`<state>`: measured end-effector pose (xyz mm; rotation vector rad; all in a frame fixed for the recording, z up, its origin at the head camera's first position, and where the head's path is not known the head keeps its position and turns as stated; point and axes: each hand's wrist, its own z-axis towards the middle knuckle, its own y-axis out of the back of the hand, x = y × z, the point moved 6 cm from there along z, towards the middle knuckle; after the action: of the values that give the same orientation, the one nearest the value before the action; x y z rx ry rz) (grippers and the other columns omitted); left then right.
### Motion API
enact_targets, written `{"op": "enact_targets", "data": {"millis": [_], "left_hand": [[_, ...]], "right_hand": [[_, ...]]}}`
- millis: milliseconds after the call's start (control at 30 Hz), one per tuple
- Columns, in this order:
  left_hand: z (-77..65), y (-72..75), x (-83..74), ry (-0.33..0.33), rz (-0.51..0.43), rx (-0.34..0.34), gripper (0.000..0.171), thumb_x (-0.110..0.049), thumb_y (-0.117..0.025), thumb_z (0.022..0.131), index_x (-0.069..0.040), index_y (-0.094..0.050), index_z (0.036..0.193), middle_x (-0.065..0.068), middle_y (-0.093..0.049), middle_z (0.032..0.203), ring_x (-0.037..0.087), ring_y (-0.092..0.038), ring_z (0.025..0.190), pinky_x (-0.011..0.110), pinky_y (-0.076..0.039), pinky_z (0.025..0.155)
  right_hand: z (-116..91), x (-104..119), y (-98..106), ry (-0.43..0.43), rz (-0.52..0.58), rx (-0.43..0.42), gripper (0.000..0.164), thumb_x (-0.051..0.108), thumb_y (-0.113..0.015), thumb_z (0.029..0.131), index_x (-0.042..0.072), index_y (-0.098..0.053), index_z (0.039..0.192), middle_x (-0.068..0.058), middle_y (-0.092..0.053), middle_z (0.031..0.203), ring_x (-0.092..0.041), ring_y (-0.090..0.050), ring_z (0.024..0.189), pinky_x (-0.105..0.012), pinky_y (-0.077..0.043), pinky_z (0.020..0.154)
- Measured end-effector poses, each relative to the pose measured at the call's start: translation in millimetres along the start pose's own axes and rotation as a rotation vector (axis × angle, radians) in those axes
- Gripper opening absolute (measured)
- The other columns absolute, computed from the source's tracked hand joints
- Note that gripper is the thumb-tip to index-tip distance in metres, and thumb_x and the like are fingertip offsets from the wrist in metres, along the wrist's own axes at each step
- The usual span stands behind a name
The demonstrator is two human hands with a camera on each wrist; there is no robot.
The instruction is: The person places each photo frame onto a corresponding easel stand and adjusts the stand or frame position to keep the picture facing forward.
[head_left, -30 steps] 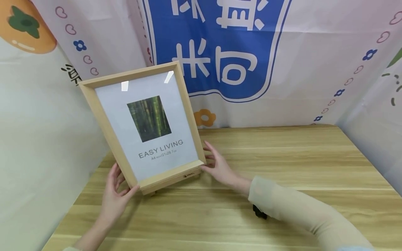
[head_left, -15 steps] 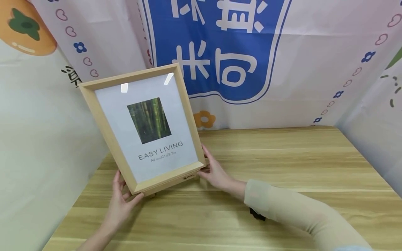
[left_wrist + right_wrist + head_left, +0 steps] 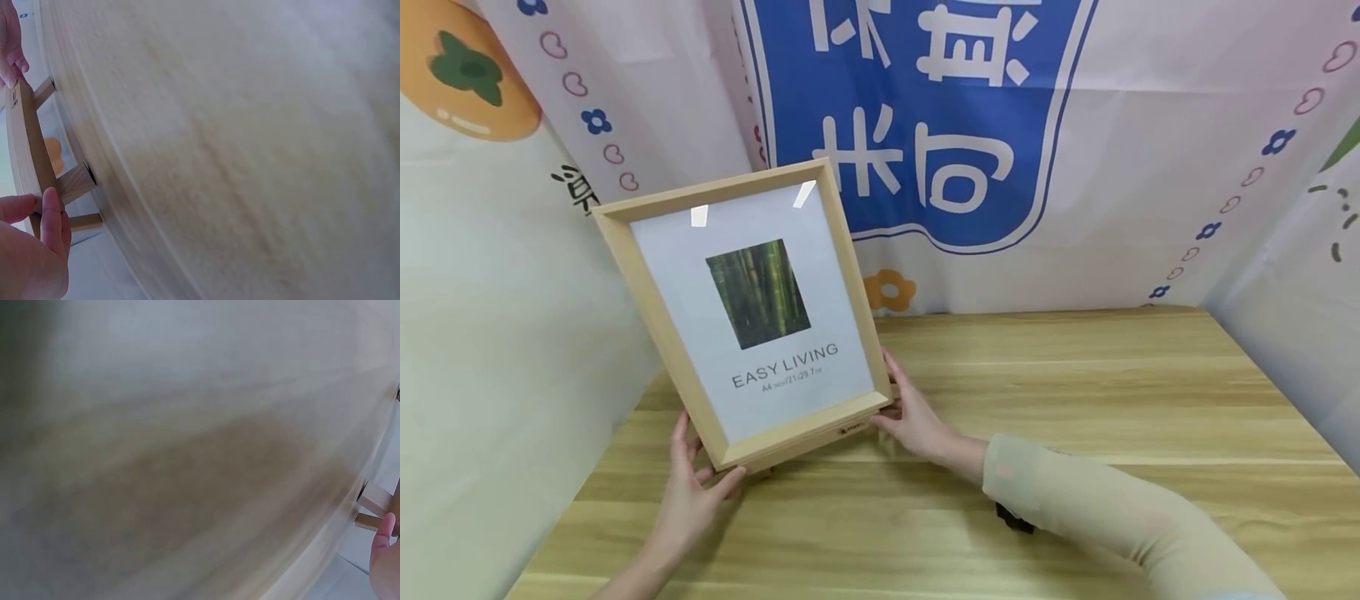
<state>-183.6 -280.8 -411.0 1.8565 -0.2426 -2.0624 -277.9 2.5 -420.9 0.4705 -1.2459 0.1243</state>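
Left: one end of a wooden stand [image 3: 28, 137], pinched in the grip of the left hand [image 3: 691, 502]. Next: picture frame [image 3: 745, 312], set upon that stand over the worktop [image 3: 1075, 375]. Right: opposite end, pinched in the grip of the right hand [image 3: 921, 421].

Head view bright, sharp; 2 white glare patches nr top of pic frame [image 3: 752, 312], soft shadow by L hand [image 3: 691, 500]. Wrist views: tabletop [image 3: 250, 156] blurry, edge bowed; R wrist's top-L corner dark.
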Motion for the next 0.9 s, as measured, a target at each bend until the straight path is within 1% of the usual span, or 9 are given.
{"op": "enact_targets", "data": {"millis": [167,267,367,433,533,733,900], "left_hand": [[0.7,-4.5,-0.4,-0.006,-0.004,-0.004,0.114,0.019,-0.062,0.083,-0.025,0.017,0.153,0.038,-0.014,0.149,0.059,-0.048,0.108,0.034,-0.06,0.067],[3.3,-8.6,-2.5,-0.033,-0.003,-0.001,0.113,0.019,-0.062,0.083,-0.022,0.016,0.154,0.039,-0.014,0.148,0.058,-0.05,0.105,0.034,-0.06,0.066],[6.5,-14.9,-4.0,-0.055,-0.013,0.012,0.113,0.02,-0.061,0.082,-0.022,0.015,0.154,0.039,-0.014,0.148,0.059,-0.051,0.103,0.035,-0.06,0.065],[8.6,-20.6,-5.2,-0.064,-0.029,0.024,0.113,0.021,-0.061,0.082,-0.023,0.015,0.154,0.038,-0.014,0.148,0.059,-0.05,0.104,0.036,-0.06,0.065],[11.5,-30.4,-7.9,-0.071,-0.048,0.04,0.112,0.021,-0.06,0.083,-0.024,0.014,0.154,0.037,-0.014,0.148,0.06,-0.05,0.104,0.037,-0.06,0.065],[17.6,-49.9,-13.5,-0.046,-0.028,0.05,0.112,0.019,-0.062,0.083,-0.024,0.013,0.155,0.035,-0.016,0.149,0.056,-0.052,0.103,0.037,-0.06,0.066],[23.6,-68.0,-19.3,-0.071,-0.022,0.078,0.11,0.019,-0.062,0.083,-0.022,0.011,0.155,0.034,-0.016,0.15,0.054,-0.054,0.101,0.038,-0.06,0.064]], "right_hand": [[-0.8,-2.4,3.3,-0.008,-0.003,-0.006,0.107,-0.014,-0.068,0.08,0.023,-0.004,0.157,-0.025,-0.037,0.141,-0.035,-0.062,0.098,-0.028,-0.057,0.079],[-1.4,-2.2,8.3,-0.009,-0.013,-0.02,0.107,-0.014,-0.069,0.08,0.022,-0.004,0.158,-0.025,-0.036,0.141,-0.036,-0.062,0.099,-0.027,-0.056,0.08],[-3.5,-2.0,15.0,-0.014,-0.008,-0.031,0.107,-0.015,-0.069,0.079,0.019,-0.004,0.158,-0.026,-0.036,0.142,-0.037,-0.061,0.099,-0.029,-0.057,0.079],[-4.8,-3.2,20.6,-0.021,-0.004,-0.044,0.107,-0.015,-0.069,0.079,0.018,-0.005,0.158,-0.026,-0.036,0.141,-0.036,-0.062,0.097,-0.03,-0.057,0.078],[-7.4,-7.1,29.6,-0.035,0.018,-0.06,0.107,-0.016,-0.069,0.078,0.017,-0.005,0.157,-0.028,-0.036,0.139,-0.036,-0.062,0.093,-0.031,-0.059,0.072],[-15.5,-14.6,49.1,-0.071,0.023,-0.095,0.108,-0.015,-0.069,0.079,0.02,-0.005,0.158,-0.027,-0.035,0.139,-0.033,-0.064,0.09,-0.032,-0.059,0.07],[-25.1,-18.4,67.9,-0.097,0.011,-0.124,0.108,-0.015,-0.069,0.079,0.02,-0.004,0.158,-0.027,-0.035,0.141,-0.032,-0.064,0.09,-0.034,-0.059,0.07]]}}
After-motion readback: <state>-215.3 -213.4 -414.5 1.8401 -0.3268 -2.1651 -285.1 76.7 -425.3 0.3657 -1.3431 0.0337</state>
